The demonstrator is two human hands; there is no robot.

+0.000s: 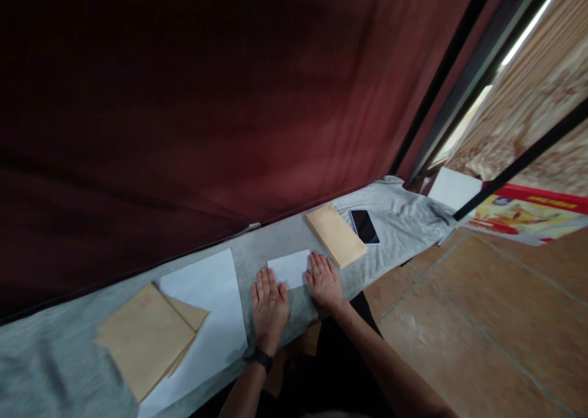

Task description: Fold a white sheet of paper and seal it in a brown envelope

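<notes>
Two hands are being rested flat and open, the left hand and the right hand, at opposite ends of a small white paper, with fingers stretched out and nothing being gripped. The paper is being supported by a grey cloth, between a large white sheet on the left and a brown paper stack on the right, near a phone. Judging by looks, something light and thin is being handled; whether added stiffness is being given by folds cannot be told. Creasing or tearing is probably being risked more than breaking, and sliding is likely being checked by light pressure. For pinching gently, the uncovered far edge is being left accessible.
</notes>
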